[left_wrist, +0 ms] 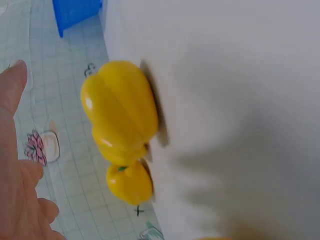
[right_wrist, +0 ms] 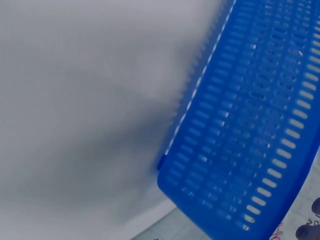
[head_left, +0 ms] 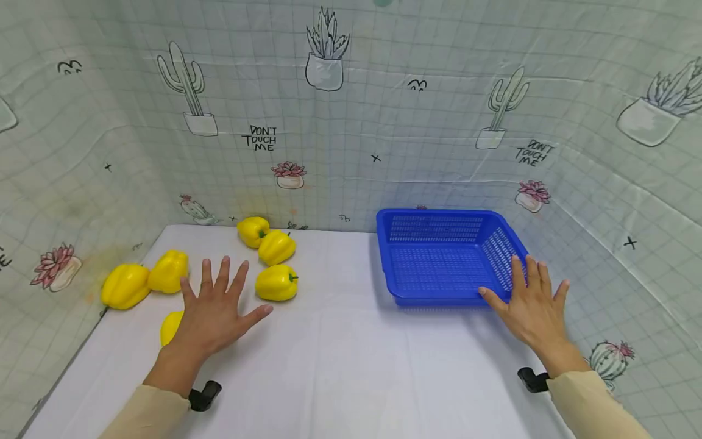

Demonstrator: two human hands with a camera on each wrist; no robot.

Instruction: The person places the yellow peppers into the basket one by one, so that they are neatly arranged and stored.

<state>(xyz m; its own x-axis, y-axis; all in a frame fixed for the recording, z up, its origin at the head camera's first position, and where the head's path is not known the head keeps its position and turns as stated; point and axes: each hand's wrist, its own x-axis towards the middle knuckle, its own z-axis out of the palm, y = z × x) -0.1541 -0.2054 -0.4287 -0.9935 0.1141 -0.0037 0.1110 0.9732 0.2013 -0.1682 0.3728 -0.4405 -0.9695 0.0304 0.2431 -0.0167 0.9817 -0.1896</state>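
Currently, both hands are spread with straight, parted fingers, and neither grips anything. Below the left hand lies a white table. Just beyond and to the right of that hand's fingertips, three yellow peppers sit close together on the cloth, their green stems partly showing. To the left of the same hand, two more peppers rest side by side, and another pepper is half hidden behind its wrist.

Well apart, the right hand is at the near right corner of a blue basket, its thumb and fingers over the rim; whether they touch it, I cannot tell. The basket is upright and holds nothing, lying mostly ahead and to the left of that hand. Beige sleeves cover both forearms. Beyond both hands hangs a checked backdrop printed with potted cacti.
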